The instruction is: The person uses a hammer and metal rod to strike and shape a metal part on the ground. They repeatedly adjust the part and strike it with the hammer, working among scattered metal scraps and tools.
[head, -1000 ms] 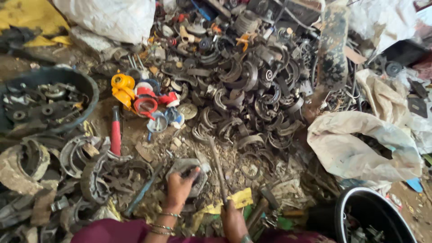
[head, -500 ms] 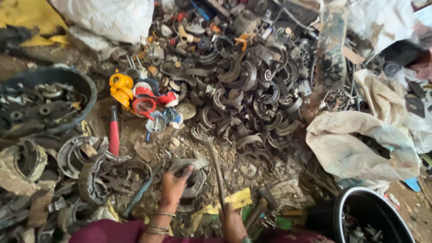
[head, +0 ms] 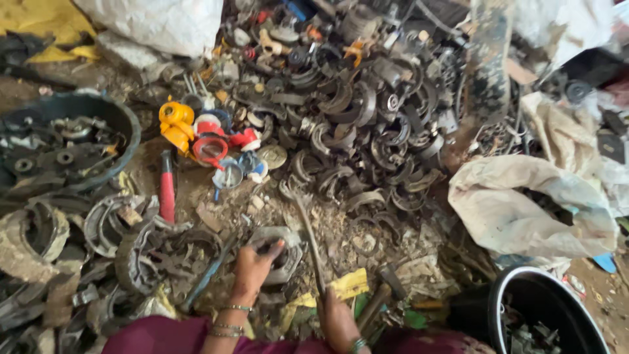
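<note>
Two hands work low in the frame, well apart, amid a floor of scrap. The left hand [head: 252,267], bangles at the wrist, presses its fingers onto a grey metal housing [head: 278,252] that lies in the dirt; whether it truly grips the part I cannot tell. The right hand [head: 337,321] is closed on the lower end of a thin rod [head: 309,239], which slants up and away just beside the housing, its tip near the curved brake shoes [head: 367,131] heaped beyond.

By my judgement the step in hand is steadying the housing while the rod is brought to bear on it. The next move calls for a firm hold with the left hand and a well-placed rod tip, since the part sits on loose rubble and may skid.

To the left sit a dark tub [head: 114,115] of parts and a red-handled tool [head: 167,187]; a sack [head: 524,210] lies right.
</note>
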